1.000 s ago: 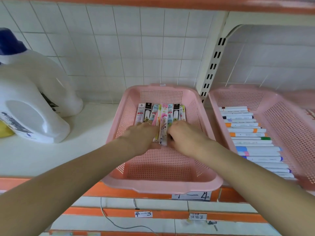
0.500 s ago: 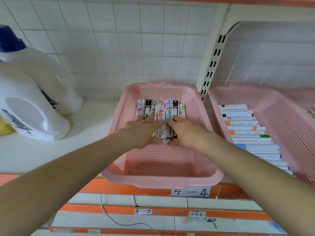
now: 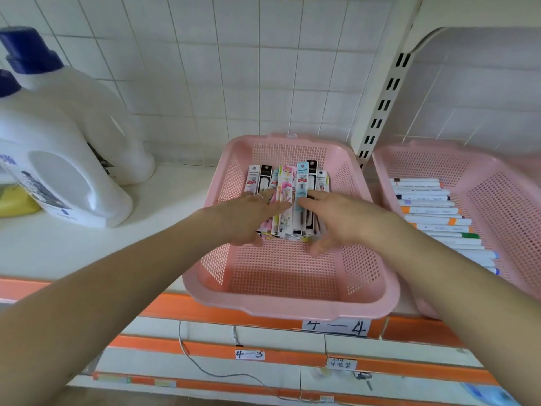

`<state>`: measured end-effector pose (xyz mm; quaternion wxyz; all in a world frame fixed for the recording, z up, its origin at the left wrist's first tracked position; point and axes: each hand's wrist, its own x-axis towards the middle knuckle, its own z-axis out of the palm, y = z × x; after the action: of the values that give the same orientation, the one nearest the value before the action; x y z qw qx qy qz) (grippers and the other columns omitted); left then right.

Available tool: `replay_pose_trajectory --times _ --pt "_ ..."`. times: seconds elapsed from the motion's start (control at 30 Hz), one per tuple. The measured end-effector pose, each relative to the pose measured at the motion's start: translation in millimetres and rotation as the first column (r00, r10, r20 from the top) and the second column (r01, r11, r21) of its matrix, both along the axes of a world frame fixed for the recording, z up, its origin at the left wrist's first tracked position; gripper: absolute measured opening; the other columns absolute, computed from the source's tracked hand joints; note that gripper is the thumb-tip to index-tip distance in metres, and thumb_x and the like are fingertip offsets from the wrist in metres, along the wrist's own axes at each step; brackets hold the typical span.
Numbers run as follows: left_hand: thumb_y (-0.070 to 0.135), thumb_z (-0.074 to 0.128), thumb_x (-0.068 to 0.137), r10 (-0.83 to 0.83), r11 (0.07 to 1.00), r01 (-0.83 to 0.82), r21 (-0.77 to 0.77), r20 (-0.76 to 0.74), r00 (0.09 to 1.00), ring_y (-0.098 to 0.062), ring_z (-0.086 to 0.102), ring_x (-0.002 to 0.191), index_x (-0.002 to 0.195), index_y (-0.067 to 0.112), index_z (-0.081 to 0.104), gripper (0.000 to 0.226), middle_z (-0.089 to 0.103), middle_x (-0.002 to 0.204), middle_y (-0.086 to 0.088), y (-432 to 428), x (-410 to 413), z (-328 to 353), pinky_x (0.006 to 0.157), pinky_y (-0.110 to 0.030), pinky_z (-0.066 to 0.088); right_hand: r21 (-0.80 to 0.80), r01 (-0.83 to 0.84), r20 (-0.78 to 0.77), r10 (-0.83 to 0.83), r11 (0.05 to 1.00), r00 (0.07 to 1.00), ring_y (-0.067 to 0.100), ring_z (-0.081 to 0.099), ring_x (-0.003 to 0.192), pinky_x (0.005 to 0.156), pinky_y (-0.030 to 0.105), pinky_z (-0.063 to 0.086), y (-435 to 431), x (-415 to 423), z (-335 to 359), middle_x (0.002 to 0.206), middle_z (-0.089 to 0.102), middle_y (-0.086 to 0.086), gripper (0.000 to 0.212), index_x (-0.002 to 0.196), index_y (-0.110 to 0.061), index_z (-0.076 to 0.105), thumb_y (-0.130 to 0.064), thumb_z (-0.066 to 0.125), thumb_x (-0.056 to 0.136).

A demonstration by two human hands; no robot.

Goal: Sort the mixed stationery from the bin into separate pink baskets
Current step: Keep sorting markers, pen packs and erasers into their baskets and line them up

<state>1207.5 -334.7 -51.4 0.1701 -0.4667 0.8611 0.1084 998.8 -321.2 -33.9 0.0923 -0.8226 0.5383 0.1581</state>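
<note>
While pen packets [image 3: 301,183] lie bunched in pink basket [image 3: 281,306], left hand [image 3: 248,215], right hand [image 3: 339,218] rest on them, fingers straight.

Slim packs [image 3: 301,178] lying flat, bunched at back of mid pink basket [image 3: 281,310], markers [image 3: 430,210] rowed in rt basket [image 3: 497,206]

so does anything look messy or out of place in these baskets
Only slightly. In the middle basket the packets overlap and a few lie tilted, with uneven near ends; the left hand and right hand rest flat on them. The markers in the right basket lie in a tidy parallel row.
</note>
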Motion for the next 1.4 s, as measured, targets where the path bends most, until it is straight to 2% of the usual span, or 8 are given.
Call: replay_pose_trajectory --times 0.1,0.27,0.43,0.6,0.77,1.03,1.13,1.4 --pt "0.008 0.072 0.088 -0.004 1.000 0.003 0.007 0.063 0.998 -0.034 0.009 0.152 0.156 0.043 -0.005 0.108 -0.014 0.166 0.000 3.1 2.4 5.8 0.111 -0.049 0.036 0.016 -0.034 -0.156 0.036 0.999 0.987 0.026 0.041 0.137 0.104 0.043 0.045 6.5 0.9 5.8 0.156 0.028 0.001 0.114 0.156 -0.025 0.016 -0.028 0.088 0.068" --pt "-0.001 0.059 0.093 -0.020 0.998 0.022 -0.062 0.035 0.999 -0.029 0.032 0.144 0.159 0.033 0.004 0.093 0.005 0.167 -0.006 4.6 4.9 4.7 0.097 -0.041 0.047 -0.149 -0.065 -0.089 0.052 0.987 0.995 0.024 0.059 0.104 0.081 0.042 0.055 2.4 -2.8 -2.5 0.118 0.057 0.003 0.070 0.142 -0.017 0.043 -0.006 0.073 0.079" --pt "0.021 0.070 0.092 -0.016 0.996 0.011 -0.088 -0.057 0.998 -0.025 0.041 0.134 0.158 0.028 0.016 0.085 0.034 0.153 -0.005 3.5 6.4 1.2 0.101 -0.046 0.045 -0.122 -0.079 -0.065 0.071 0.989 0.995 0.028 0.052 0.119 0.091 0.043 0.051 6.0 -1.9 -7.4 0.137 0.046 0.001 0.091 0.148 -0.023 0.034 -0.036 0.083 0.072" --pt "0.028 0.067 0.094 0.009 0.995 -0.009 -0.101 0.000 1.000 -0.029 0.035 0.142 0.158 0.030 0.014 0.084 0.019 0.163 -0.005 2.2 2.2 0.9 0.102 -0.048 0.043 -0.123 -0.048 0.006 0.049 0.991 0.999 0.026 0.048 0.127 0.096 0.045 0.049 -1.2 1.5 -10.8 0.143 0.044 0.000 0.092 0.151 -0.021 0.031 -0.035 0.082 0.076" --pt "0.061 0.061 0.087 -0.041 0.994 0.037 -0.103 -0.037 0.998 -0.032 0.028 0.144 0.158 0.035 0.009 0.092 0.015 0.165 -0.002 0.2 2.7 -2.9 0.110 -0.055 0.038 -0.119 -0.082 0.121 0.096 0.990 0.988 0.023 0.050 0.121 0.095 0.036 0.046 1.6 5.3 -15.5 0.132 0.049 -0.001 0.082 0.143 -0.019 0.042 -0.051 0.077 0.076" --pt "0.064 0.056 0.087 -0.049 0.982 0.045 -0.181 -0.013 0.999 -0.025 0.047 0.132 0.143 0.021 0.046 0.071 0.044 0.148 0.001 2.8 -5.9 -2.4 0.098 -0.046 0.050 -0.200 -0.037 0.169 0.072 0.979 0.983 0.023 0.056 0.115 0.081 0.031 0.046 5.9 10.7 -17.0 0.126 0.056 -0.001 0.052 0.128 -0.017 0.055 -0.044 0.070 0.086" --pt "0.066 0.054 0.086 -0.040 0.975 0.037 -0.221 -0.005 0.999 -0.026 0.051 0.125 0.139 0.019 0.049 0.070 0.048 0.139 -0.002 5.4 -7.5 -3.1 0.093 -0.046 0.052 -0.227 -0.032 0.144 0.066 0.973 0.987 0.023 0.056 0.111 0.074 0.031 0.044 8.9 12.4 -17.3 0.122 0.058 0.000 0.046 0.124 -0.017 0.057 -0.045 0.067 0.088" --pt "0.056 0.066 0.086 0.002 0.990 -0.015 -0.142 -0.091 0.996 -0.027 0.041 0.136 0.146 0.016 0.041 0.076 0.038 0.150 -0.006 2.9 1.4 -7.2 0.107 -0.045 0.043 -0.193 -0.017 0.223 0.061 0.981 0.973 0.021 0.055 0.113 0.085 0.034 0.049 11.7 11.3 -14.6 0.121 0.058 -0.004 0.042 0.122 -0.016 0.056 -0.037 0.070 0.088"
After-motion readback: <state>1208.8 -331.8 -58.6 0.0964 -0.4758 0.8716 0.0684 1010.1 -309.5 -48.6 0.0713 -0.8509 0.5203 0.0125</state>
